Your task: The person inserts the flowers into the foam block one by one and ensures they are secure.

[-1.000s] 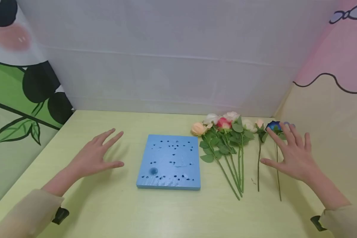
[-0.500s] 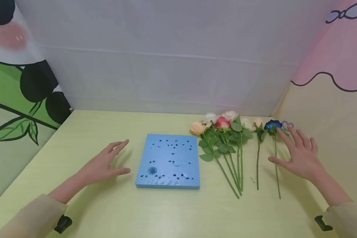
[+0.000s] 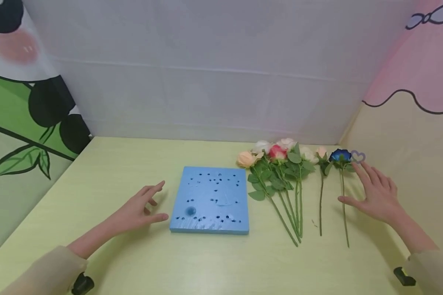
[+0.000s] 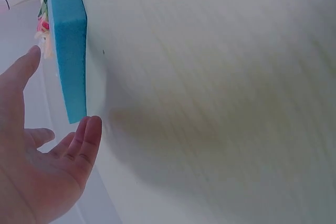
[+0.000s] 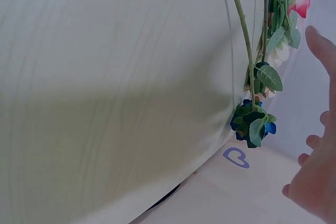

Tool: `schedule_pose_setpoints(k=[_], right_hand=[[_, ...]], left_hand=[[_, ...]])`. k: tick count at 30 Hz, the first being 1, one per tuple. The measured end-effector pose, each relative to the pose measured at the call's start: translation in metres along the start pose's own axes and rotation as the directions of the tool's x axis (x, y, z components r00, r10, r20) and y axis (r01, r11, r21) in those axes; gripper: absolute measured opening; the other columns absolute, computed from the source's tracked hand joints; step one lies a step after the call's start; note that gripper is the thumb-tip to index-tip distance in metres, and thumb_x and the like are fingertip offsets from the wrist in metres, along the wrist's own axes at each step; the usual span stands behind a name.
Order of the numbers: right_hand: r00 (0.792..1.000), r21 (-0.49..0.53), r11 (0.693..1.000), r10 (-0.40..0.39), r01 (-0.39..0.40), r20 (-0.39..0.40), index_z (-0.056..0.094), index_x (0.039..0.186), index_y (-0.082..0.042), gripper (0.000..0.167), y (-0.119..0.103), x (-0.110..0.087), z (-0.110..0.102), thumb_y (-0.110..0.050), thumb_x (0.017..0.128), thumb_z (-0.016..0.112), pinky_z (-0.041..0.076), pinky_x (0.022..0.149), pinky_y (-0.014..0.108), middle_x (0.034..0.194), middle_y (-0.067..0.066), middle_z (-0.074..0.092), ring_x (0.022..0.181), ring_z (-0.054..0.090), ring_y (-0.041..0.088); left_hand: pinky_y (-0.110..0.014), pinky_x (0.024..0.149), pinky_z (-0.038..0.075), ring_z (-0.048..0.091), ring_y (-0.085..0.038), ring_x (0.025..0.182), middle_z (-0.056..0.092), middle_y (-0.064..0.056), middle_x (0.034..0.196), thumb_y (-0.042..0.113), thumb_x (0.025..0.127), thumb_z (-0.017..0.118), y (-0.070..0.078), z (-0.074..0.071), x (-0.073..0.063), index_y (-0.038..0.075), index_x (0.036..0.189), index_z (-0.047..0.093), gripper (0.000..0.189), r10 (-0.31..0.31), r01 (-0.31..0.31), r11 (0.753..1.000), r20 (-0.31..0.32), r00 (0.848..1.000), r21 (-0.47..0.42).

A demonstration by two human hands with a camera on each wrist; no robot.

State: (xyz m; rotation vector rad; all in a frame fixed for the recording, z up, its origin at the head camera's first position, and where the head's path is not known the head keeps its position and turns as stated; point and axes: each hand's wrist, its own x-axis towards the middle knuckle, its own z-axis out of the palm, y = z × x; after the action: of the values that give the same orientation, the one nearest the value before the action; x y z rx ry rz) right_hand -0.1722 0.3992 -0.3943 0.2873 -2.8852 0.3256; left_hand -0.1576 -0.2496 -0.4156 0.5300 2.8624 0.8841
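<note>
My left hand [image 3: 134,211] hovers just left of a blue foam block [image 3: 210,200], thumb apart from the fingers, holding nothing. The block lies flat, its top dotted with small holes and one larger round dent. In the left wrist view the foam block [image 4: 71,61] stands beyond my fingertips. On the right, my right hand [image 3: 380,200] is spread, palm down, beside the stem of a blue rose [image 3: 341,155]; nothing is in it. The blue rose [image 5: 252,124] also shows in the right wrist view, apart from the fingers. A peach rose [image 3: 321,153] with a dark stem lies left of it.
Between block and single roses lies a bunch of artificial roses with green stems, among them a red rose [image 3: 278,153] and an orange rose [image 3: 246,159]. A pale wall [image 3: 206,98] closes the table's back; a printed panel [image 3: 413,164] stands at the right.
My left hand has moved right and nearer to me, toward the block's left edge. My right hand has shifted slightly right, uncovering the blue rose. The flowers and block stay put.
</note>
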Motion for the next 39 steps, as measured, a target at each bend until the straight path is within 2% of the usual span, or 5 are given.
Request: schedule_pose_setpoints(k=[10, 17, 23, 32, 39], right_hand=[[0.998, 0.050, 0.998, 0.036, -0.038, 0.054, -0.001, 0.160, -0.022, 0.117, 0.005, 0.007, 0.008, -0.052, 0.078, 0.077, 0.018, 0.093, 0.078, 0.166, 0.019, 0.005, 0.135, 0.020, 0.061], [0.990, 0.061, 0.994, 0.088, -0.095, 0.106, -0.002, 0.160, -0.020, 0.117, 0.019, 0.010, 0.013, -0.053, 0.080, 0.075, 0.023, 0.086, 0.080, 0.162, 0.027, 0.011, 0.133, 0.021, 0.064], [0.982, 0.085, 0.991, 0.091, -0.106, 0.163, 0.001, 0.160, -0.010, 0.114, 0.027, 0.009, 0.016, -0.052, 0.082, 0.073, 0.024, 0.087, 0.085, 0.156, 0.038, 0.015, 0.128, 0.023, 0.071], [0.972, 0.155, 0.982, 0.073, -0.109, 0.225, 0.002, 0.159, -0.006, 0.110, 0.032, 0.011, 0.028, -0.047, 0.085, 0.072, 0.020, 0.088, 0.087, 0.156, 0.041, 0.007, 0.129, 0.017, 0.074], [0.982, 0.202, 0.978, 0.015, -0.053, 0.188, 0.011, 0.156, 0.004, 0.104, 0.032, 0.013, 0.035, -0.040, 0.085, 0.074, 0.027, 0.093, 0.078, 0.144, 0.041, 0.037, 0.124, 0.040, 0.061]], left_hand=[[-0.018, 0.078, 0.054, 0.065, -0.012, 0.093, 0.045, -0.021, 0.147, 0.042, 0.081, 0.079, 0.003, 0.012, -0.006, 0.007, 0.156, 0.025, 0.099, -0.044, 0.052, 0.980, 0.049, 0.998, -0.191], [-0.027, 0.063, 0.055, 0.067, -0.011, 0.086, 0.041, -0.021, 0.151, 0.037, 0.083, 0.079, 0.009, 0.017, -0.004, 0.010, 0.157, 0.023, 0.097, -0.076, 0.101, 0.949, 0.095, 0.993, -0.299], [-0.027, 0.061, 0.053, 0.069, -0.014, 0.082, 0.039, -0.021, 0.152, 0.032, 0.084, 0.079, 0.013, 0.022, -0.003, 0.012, 0.157, 0.023, 0.094, -0.102, 0.142, 0.926, 0.132, 0.986, -0.349], [-0.024, 0.067, 0.051, 0.069, -0.014, 0.090, 0.041, -0.021, 0.151, 0.034, 0.085, 0.078, 0.015, 0.029, -0.002, 0.019, 0.158, 0.026, 0.091, -0.134, 0.171, 0.911, 0.122, 0.983, -0.374], [-0.024, 0.066, 0.053, 0.069, -0.012, 0.088, 0.048, -0.020, 0.142, 0.032, 0.085, 0.077, 0.015, 0.033, 0.000, 0.016, 0.158, 0.024, 0.091, -0.124, 0.170, 0.899, 0.138, 0.983, -0.404]])
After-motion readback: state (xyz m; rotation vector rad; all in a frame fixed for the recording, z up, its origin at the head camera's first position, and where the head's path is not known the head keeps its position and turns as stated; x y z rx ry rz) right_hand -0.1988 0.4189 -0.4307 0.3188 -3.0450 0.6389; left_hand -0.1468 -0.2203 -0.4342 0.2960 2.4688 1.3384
